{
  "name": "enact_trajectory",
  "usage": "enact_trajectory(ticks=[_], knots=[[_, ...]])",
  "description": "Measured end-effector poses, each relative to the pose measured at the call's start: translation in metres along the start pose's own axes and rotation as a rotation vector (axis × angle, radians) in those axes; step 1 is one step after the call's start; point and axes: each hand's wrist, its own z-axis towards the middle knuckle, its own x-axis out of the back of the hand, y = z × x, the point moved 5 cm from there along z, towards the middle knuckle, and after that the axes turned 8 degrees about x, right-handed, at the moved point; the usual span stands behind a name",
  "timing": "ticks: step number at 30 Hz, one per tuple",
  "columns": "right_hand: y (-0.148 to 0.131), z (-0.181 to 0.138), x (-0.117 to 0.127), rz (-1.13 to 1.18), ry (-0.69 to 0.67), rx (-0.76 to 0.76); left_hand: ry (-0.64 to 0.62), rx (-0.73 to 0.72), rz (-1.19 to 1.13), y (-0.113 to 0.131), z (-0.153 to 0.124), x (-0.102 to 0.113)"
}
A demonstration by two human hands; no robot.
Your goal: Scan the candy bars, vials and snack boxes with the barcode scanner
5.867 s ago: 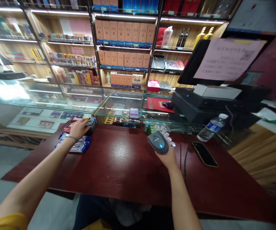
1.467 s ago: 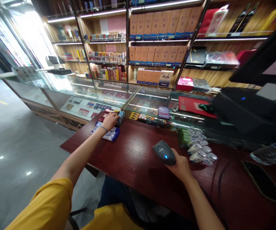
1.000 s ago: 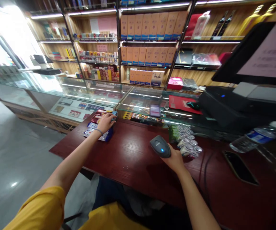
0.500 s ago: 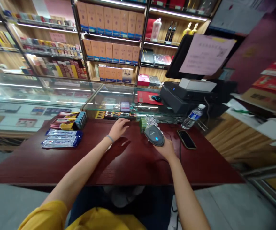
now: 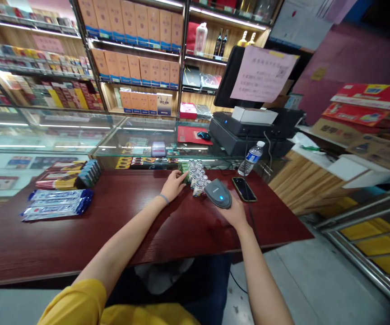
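Note:
My right hand (image 5: 234, 213) is wrapped round the handle of a dark grey barcode scanner (image 5: 218, 193) with a blue light lit on top. Its head points toward a cluster of small clear-and-silver containers (image 5: 197, 177), standing in rows on the dark red counter. My left hand (image 5: 174, 186) is open, fingers stretched toward the small green packs (image 5: 183, 168) just left of that cluster. The fingertips are at the packs; whether they touch I cannot tell. A grey band circles the left wrist.
To the left lie blue-and-silver packets (image 5: 58, 203) and a stack of red-yellow packs (image 5: 62, 177). A phone (image 5: 244, 189) and a water bottle (image 5: 251, 158) are at the right, before a monitor (image 5: 230, 76). A glass display case (image 5: 137, 140) borders the far edge.
My view has turned right, so the counter items appear further left. My left hand has moved to the green packs. The right hand still holds the scanner, now clear of the small containers.

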Motion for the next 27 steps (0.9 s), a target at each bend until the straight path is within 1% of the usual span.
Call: enact_trajectory(ticks=[5,9,11,13,15,18,20,23,25,27], knots=[[0.003,0.0,-0.004,-0.038,-0.018,-0.002,0.087,-0.008,-0.05,0.005,-0.002,0.001],[0.006,0.002,-0.007,-0.053,-0.018,0.02,0.015,0.002,-0.146,0.007,-0.006,0.002],[0.005,0.003,-0.009,-0.068,-0.001,0.021,0.032,0.051,-0.218,0.004,-0.011,0.009],[0.001,0.006,-0.011,-0.075,0.017,0.027,0.12,0.137,-0.327,-0.004,-0.017,0.024],[-0.006,0.009,-0.016,-0.056,0.032,0.045,0.191,0.254,-0.496,-0.018,-0.026,0.04],[-0.016,0.015,-0.029,-0.01,0.025,0.058,0.2,0.459,-0.836,-0.044,-0.04,0.064],[-0.024,0.021,-0.043,-0.002,0.003,0.061,0.193,0.56,-1.061,-0.062,-0.049,0.081],[-0.037,0.03,-0.066,0.01,-0.016,0.098,0.212,0.639,-1.287,-0.085,-0.061,0.11],[-0.049,0.036,-0.083,0.044,-0.04,0.15,0.226,0.657,-1.361,-0.099,-0.069,0.127],[-0.061,0.041,-0.099,0.074,-0.082,0.202,0.231,0.667,-1.399,-0.11,-0.076,0.139]])
